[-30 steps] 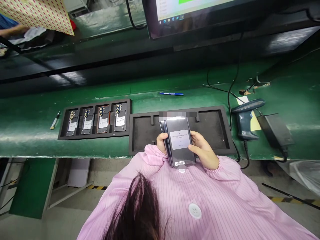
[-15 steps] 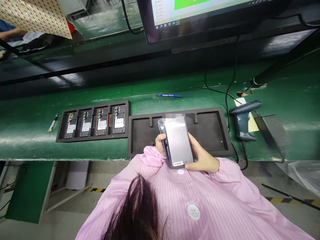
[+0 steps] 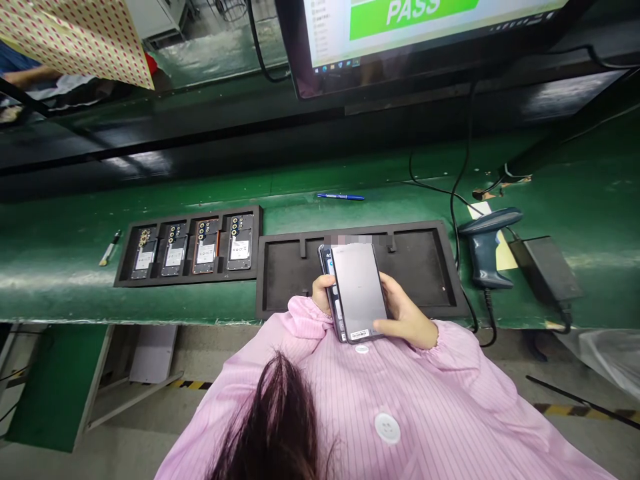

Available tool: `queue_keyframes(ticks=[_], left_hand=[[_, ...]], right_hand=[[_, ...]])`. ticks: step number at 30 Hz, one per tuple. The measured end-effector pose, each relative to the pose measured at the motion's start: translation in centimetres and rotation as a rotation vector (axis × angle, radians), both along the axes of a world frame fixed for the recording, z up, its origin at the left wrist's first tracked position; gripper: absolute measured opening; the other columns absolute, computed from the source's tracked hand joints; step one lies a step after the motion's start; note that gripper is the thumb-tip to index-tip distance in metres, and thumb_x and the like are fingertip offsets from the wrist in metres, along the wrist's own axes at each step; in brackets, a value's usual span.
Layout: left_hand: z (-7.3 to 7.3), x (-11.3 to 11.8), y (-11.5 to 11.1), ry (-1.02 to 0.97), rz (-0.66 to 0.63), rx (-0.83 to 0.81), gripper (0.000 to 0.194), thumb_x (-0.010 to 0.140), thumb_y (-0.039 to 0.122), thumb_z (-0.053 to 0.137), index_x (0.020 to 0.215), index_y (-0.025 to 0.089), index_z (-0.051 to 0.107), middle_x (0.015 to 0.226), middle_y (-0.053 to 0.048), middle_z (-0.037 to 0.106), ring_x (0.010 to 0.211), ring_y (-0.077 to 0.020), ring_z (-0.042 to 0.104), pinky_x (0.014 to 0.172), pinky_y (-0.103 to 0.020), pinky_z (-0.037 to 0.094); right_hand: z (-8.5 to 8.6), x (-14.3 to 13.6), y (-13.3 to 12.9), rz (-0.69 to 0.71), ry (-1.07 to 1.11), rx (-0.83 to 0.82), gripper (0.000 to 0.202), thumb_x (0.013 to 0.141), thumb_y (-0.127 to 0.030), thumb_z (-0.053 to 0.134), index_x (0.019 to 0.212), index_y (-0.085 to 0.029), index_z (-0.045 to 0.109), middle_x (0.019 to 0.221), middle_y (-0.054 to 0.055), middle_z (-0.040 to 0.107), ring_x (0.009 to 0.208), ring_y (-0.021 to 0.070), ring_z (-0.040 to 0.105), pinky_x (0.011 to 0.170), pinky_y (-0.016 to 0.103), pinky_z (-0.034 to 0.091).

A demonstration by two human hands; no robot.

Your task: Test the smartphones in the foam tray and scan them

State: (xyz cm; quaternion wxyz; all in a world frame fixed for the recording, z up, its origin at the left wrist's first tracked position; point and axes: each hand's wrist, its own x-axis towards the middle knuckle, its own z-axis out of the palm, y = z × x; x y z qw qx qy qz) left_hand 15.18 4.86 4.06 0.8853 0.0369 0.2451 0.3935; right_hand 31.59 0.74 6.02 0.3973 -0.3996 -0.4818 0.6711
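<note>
Two smartphones are stacked in my hands close to my chest. The front smartphone has a plain grey screen and a small barcode label near its bottom edge. Behind it, shifted a little left, a rear smartphone shows a strip of lit screen; the rest of it is covered. My left hand is closed on the left edge of the pair, thumb on the rear smartphone. My right hand wraps the right side of the front smartphone, thumb over its lower right corner. Beneath them lies a black foam tray.
Left, another foam tray holds several opened phones. A blue pen and a brush-like tool lie on the green bench. Right are a barcode scanner, a black power adapter and cables. A monitor overhangs the back.
The view has tilted up slightly, so the word PASS now shows on the monitor. More lit content appears on the rear smartphone's exposed strip. Both hands keep nearly the same hold.
</note>
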Motion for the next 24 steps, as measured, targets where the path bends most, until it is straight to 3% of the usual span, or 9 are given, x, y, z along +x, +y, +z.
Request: queue_keyframes(ticks=[4, 9, 12, 16, 21, 24], left_hand=[[0.6, 0.1, -0.1, 0.006, -0.013, 0.046, 0.051, 0.057, 0.045, 0.054, 0.098, 0.016, 0.062, 0.08, -0.01, 0.069, 0.083, -0.031, 0.065, 0.077, -0.045, 0.048], [0.8, 0.0, -0.2, -0.001, 0.003, 0.037, 0.05, 0.057, 0.043, 0.055, 0.099, 0.016, 0.062, 0.088, -0.009, 0.069, 0.081, -0.0274, 0.065, 0.078, -0.043, 0.048], [0.7, 0.0, -0.2, -0.007, 0.029, 0.007, 0.051, 0.058, 0.042, 0.054, 0.101, 0.016, 0.061, 0.092, -0.009, 0.069, 0.085, -0.0276, 0.064, 0.08, -0.043, 0.048], [0.5, 0.1, -0.3, -0.007, 0.047, 0.0, 0.048, 0.06, 0.038, 0.052, 0.102, 0.016, 0.06, 0.094, -0.009, 0.069, 0.088, -0.0277, 0.064, 0.082, -0.043, 0.047], [0.3, -0.1, -0.3, 0.005, 0.051, -0.014, 0.047, 0.06, 0.036, 0.053, 0.101, 0.014, 0.061, 0.093, -0.01, 0.069, 0.085, -0.0274, 0.065, 0.081, -0.042, 0.048], [0.4, -0.2, 0.0, 0.003, 0.007, -0.062, 0.04, 0.06, 0.035, 0.054, 0.094, 0.014, 0.062, 0.086, -0.009, 0.07, 0.081, -0.0273, 0.066, 0.079, -0.041, 0.049]], right_hand=[[-0.1, 0.4, -0.2, 0.165, -0.023, 0.094, 0.105, 0.063, -0.03, 0.076, 0.143, -0.03, 0.007, 0.145, 0.011, 0.029, 0.133, 0.0267, 0.032, 0.108, 0.046, 0.029], [0.0, 0.1, -0.1, 0.177, -0.004, 0.095, 0.106, 0.064, -0.029, 0.076, 0.143, -0.027, 0.005, 0.145, 0.012, 0.027, 0.133, 0.0258, 0.031, 0.109, 0.047, 0.027], [0.0, -0.2, 0.0, 0.092, 0.012, 0.029, 0.093, 0.066, -0.031, 0.076, 0.139, -0.028, 0.019, 0.14, 0.01, 0.038, 0.128, 0.0244, 0.039, 0.107, 0.046, 0.031], [-0.4, -0.5, 0.3, -0.134, 0.023, -0.113, 0.05, 0.078, -0.048, 0.062, 0.121, -0.028, 0.048, 0.127, 0.006, 0.054, 0.12, 0.0228, 0.049, 0.104, 0.043, 0.036], [-1.2, -0.5, 0.3, -0.233, 0.049, -0.176, 0.043, 0.078, -0.055, 0.057, 0.112, -0.028, 0.058, 0.121, 0.003, 0.059, 0.117, 0.0233, 0.051, 0.105, 0.044, 0.035], [-1.6, -0.9, 0.5, -0.34, 0.132, -0.269, 0.038, 0.076, -0.055, 0.059, 0.1, -0.026, 0.062, 0.105, 0.003, 0.067, 0.107, 0.0242, 0.057, 0.098, 0.045, 0.041]])
